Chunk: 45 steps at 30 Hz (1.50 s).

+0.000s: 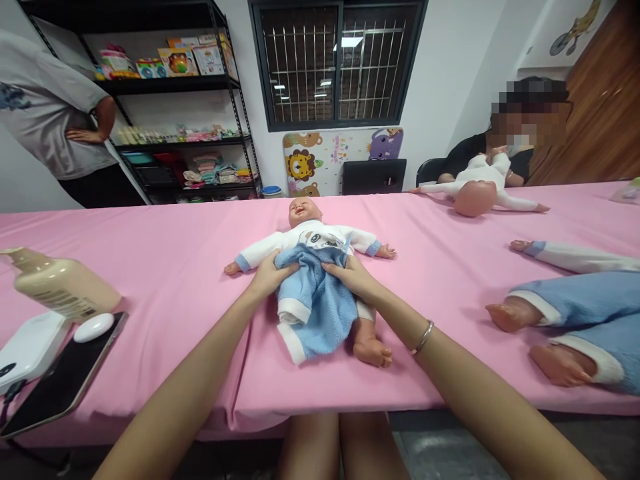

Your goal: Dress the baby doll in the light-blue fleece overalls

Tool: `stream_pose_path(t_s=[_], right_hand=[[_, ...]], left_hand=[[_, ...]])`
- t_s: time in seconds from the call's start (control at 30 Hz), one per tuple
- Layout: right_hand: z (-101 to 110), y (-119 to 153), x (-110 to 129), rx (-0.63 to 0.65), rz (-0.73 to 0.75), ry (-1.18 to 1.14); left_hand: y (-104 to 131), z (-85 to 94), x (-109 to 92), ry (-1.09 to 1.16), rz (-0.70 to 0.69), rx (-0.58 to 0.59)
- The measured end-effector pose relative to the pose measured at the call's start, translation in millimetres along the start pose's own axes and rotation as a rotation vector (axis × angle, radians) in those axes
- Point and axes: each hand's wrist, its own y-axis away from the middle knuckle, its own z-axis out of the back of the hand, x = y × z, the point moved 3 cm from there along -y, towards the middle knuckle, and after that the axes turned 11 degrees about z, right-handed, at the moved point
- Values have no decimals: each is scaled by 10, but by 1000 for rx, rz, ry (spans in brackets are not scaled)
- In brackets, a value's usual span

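A baby doll point(305, 213) in a white top with blue cuffs lies on its back on the pink-covered table point(190, 240), head away from me. Bunched over its belly and legs are blue fleece pants point(325, 320) with white cuffs. My left hand point(274, 272) grips the waistband on the left, fingers tucked behind the cloth. On the right, my right hand point(356, 275) pinches the other side of the waistband, thumb on top. One bare doll foot point(373, 345) shows beside the pants; the other foot is hidden.
Left are a pump bottle point(65, 283), a phone point(60, 387), a white power bank point(33, 350) and a small white case point(94, 327). A second doll's legs point(575, 320) lie at right. Across the table, a seated person point(450, 160) is behind another doll point(475, 197); someone stands back left point(55, 113).
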Motion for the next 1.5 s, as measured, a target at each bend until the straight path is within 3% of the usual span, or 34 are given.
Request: stream_pose_path(t_s=[0.1,0.17,0.23,0.33,0.37,0.53,0.67,0.87,1.23,1.43,1.5], right_hand=[[-15,12,118,98,106,134],[-44,33,177,183,144,124],[-61,48,196,219,156,85],[-60,48,167,205,135,44],[-62,45,156,217,131,41],[-107,43,152,357,157,68],[-106,51,131,248,109,59],[-116,62,118,87,72,60],[-136,49,142,-139,163,231],[9,-3,102,-106,187,316],[113,-40,125,-132,116,290]], left_hand=[[11,193,17,-189,31,-336],[39,300,-15,-356,62,-457],[55,314,-30,-415,157,-318],[124,182,-20,-278,381,93],[160,130,-30,-227,432,182],[293,-59,-160,-42,440,392],[337,-157,-206,214,388,546],[336,-215,-111,394,441,565],[345,-166,-96,393,596,457],[283,-126,-4,406,591,596],[242,-21,11,341,496,462]])
